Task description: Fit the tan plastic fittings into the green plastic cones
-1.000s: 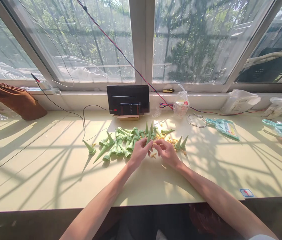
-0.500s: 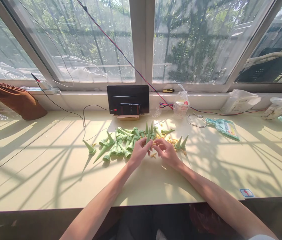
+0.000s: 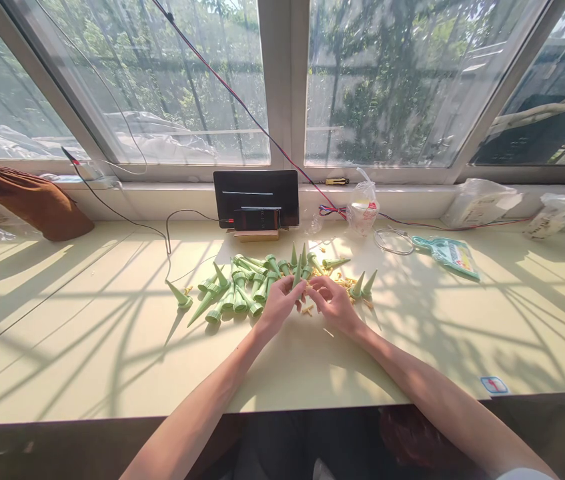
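Note:
My left hand (image 3: 278, 305) is closed around the base of a green plastic watering spike (image 3: 297, 272), its point upward. Against the spike's right side my right hand (image 3: 335, 304) is pinched, fingertips meeting the left hand's; a small yellow piece seems to be between them, mostly hidden. Left of the hands lies a heap of green spikes (image 3: 240, 300), some on their sides and some standing. Small yellow plastic pieces (image 3: 346, 281) are scattered behind and beside my right hand. Two spikes (image 3: 357, 287) stand to its right, and another spike (image 3: 179, 295) leans at the far left.
A tablet (image 3: 256, 190) with a phone before it stands at the back on a small stand. Behind and right are a bagged cup (image 3: 363, 210), a coiled cable (image 3: 393, 242) and a turquoise packaged item (image 3: 455, 257). A brown drawstring bag (image 3: 37, 203) lies at left.
My hands and the held spike have hardly moved. At the right edge, another person's hand has left view, and the turquoise item beside it has shifted right and back.

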{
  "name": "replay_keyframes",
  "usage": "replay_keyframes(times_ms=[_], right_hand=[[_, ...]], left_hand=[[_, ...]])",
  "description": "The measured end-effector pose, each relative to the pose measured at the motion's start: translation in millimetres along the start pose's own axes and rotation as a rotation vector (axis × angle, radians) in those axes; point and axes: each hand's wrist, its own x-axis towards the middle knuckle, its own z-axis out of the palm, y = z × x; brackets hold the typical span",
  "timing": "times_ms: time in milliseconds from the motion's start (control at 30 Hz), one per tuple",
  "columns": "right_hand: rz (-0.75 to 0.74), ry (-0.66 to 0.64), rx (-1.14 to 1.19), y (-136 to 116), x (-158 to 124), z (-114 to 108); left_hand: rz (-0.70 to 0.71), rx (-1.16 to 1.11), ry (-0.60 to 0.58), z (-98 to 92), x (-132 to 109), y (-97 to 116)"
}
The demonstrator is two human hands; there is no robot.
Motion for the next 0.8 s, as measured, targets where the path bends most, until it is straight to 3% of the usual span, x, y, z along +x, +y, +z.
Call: replay_keyframes(times_ms=[800], right_hand=[[-0.03, -0.026, -0.004, -2.2, -0.9, -1.3]], left_hand=[[0.003, -0.012, 0.001, 1.1, 0.0, -0.7]])
